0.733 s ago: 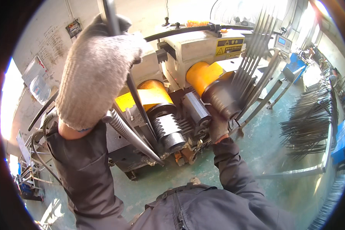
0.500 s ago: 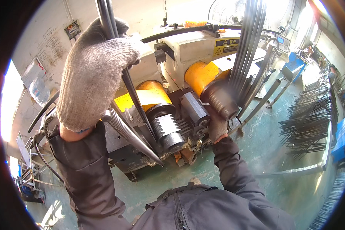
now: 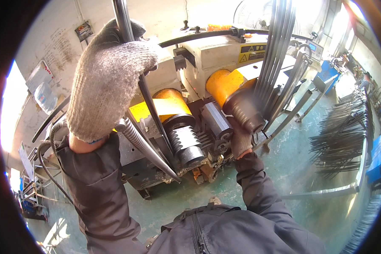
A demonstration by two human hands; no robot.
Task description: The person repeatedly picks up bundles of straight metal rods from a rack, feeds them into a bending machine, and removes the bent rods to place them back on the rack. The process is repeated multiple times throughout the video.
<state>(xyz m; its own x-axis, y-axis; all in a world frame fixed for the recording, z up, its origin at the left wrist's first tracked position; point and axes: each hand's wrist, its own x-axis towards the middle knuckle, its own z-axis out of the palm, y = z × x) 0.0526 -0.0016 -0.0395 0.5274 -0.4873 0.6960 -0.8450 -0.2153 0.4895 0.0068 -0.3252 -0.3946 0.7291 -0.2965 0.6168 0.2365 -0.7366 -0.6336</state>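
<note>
My left hand (image 3: 110, 86), in a grey knitted glove, is raised at the left with its fingers wrapped round a long dark metal rod (image 3: 150, 101). This rod slants down toward a ribbed steel roller (image 3: 185, 139) on a yellow-sleeved shaft of the machine. My right hand (image 3: 241, 142), also gloved, is low beside a second ribbed roller (image 3: 252, 116), which looks blurred. That roller and a dark block (image 3: 216, 118) hide its fingers, so what it touches cannot be seen. Several upright dark rods (image 3: 275, 51) stand behind the right roller.
A coiled spring guide (image 3: 146, 146) slants below my left hand. Black hose (image 3: 194, 37) crosses the cream machine body (image 3: 211, 51). To the right, a rack (image 3: 362, 169) carries many thin dark rods (image 3: 343, 127). A wall (image 3: 51, 46) stands at the left.
The whole view has shifted slightly, with the scene a little to the right. My left hand keeps its grip on the rod, and my right hand stays by the right roller.
</note>
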